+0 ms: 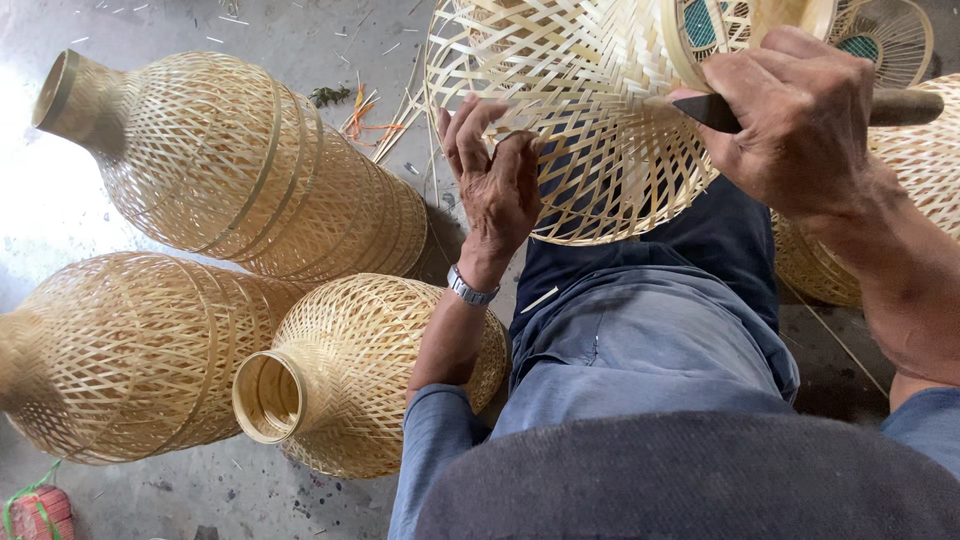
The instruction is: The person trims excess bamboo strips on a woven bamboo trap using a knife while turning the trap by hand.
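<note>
A round open-weave bamboo basket [570, 110] rests on my lap, its wide mouth turned toward me. My left hand [495, 180] presses against its lower left weave, fingers spread over the strips; a metal watch sits on that wrist. My right hand [800, 115] is closed around a knife with a dark blade [705, 110] and a wooden handle [905, 105]. The blade tip points left and touches the basket's rim band on the right side.
Three finished bottle-shaped bamboo baskets lie on the concrete floor at left: one at top [230, 160], one at far left [120, 350], one by my knee [350, 370]. More woven pieces [920, 170] sit at right. Bamboo scraps [365, 115] litter the floor.
</note>
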